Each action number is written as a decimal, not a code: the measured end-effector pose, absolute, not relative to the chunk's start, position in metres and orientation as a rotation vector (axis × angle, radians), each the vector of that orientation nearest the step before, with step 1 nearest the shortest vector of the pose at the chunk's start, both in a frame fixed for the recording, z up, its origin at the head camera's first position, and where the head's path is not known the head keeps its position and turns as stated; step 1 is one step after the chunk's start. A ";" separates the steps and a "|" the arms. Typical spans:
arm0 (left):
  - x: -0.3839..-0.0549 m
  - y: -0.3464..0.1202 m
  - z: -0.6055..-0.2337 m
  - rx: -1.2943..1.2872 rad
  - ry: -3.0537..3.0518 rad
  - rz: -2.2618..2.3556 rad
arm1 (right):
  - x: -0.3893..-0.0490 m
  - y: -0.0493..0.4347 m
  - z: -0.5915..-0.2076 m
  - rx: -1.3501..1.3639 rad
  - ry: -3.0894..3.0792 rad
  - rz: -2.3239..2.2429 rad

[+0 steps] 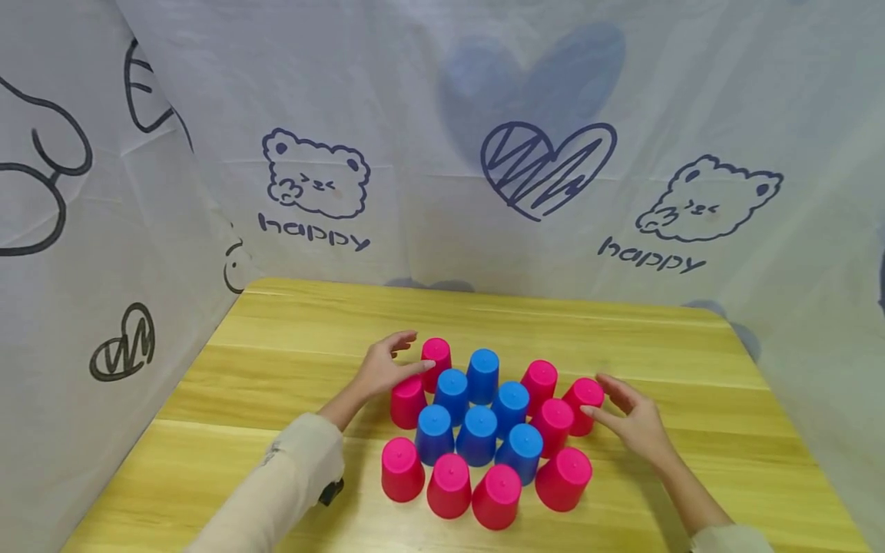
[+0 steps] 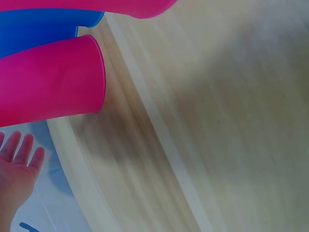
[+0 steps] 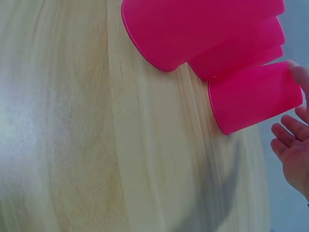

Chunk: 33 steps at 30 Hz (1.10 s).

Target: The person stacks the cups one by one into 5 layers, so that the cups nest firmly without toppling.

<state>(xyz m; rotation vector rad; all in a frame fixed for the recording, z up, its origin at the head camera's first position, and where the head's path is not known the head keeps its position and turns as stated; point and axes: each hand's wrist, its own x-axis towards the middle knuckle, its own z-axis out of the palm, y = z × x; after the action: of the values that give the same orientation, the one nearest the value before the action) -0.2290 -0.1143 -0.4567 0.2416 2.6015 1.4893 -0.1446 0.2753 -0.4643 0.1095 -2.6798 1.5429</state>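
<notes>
Upside-down pink and blue plastic cups stand grouped on the wooden table. My left hand (image 1: pixel 387 367) is at the back left of the group, fingers spread, its thumb over the rear-left pink cup (image 1: pixel 436 355). Just below that thumb stands another pink cup (image 1: pixel 408 403). At the right side, my right hand (image 1: pixel 639 422) is beside the outermost pink cup (image 1: pixel 584 395). In the right wrist view its thumb touches the top end of this pink cup (image 3: pixel 256 94), while the other fingers are apart from it. Several blue cups (image 1: pixel 480 430) fill the middle of the group.
In front, a row of pink cups (image 1: pixel 449 485) lies nearest to me. The wooden table (image 1: pixel 276 338) extends around the group. White cloth (image 1: pixel 429 215) with drawn bears and hearts hangs behind and at the sides.
</notes>
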 end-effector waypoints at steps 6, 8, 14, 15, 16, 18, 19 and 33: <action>-0.232 -0.108 -0.454 0.258 2.566 1.512 | -0.146 0.274 -0.467 0.076 -2.665 1.574; -0.234 -0.105 -0.452 0.275 2.563 1.510 | -0.147 0.274 -0.469 0.083 -2.638 1.574; -0.236 -0.101 -0.451 0.290 2.566 1.500 | -0.147 0.272 -0.474 0.117 -2.567 1.623; -0.236 -0.100 -0.451 0.290 2.566 1.501 | -0.147 0.272 -0.474 0.122 -2.564 1.640; -0.236 -0.100 -0.451 0.289 2.564 1.503 | -0.147 0.272 -0.475 0.121 -2.557 1.651; -0.235 -0.099 -0.451 0.285 2.566 1.501 | -0.147 0.271 -0.476 0.111 -2.538 1.679; -0.235 -0.099 -0.450 0.279 2.563 1.503 | -0.147 0.271 -0.476 0.104 -2.538 1.683; -0.236 -0.095 -0.449 0.297 2.591 1.458 | -0.148 0.274 -0.473 0.066 -2.556 1.682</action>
<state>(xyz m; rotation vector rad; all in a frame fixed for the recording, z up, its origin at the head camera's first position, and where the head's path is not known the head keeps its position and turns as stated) -0.2360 -0.0947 -0.4485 0.2973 2.5907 1.4581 -0.1481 0.2742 -0.4727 0.0655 -2.5560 1.6817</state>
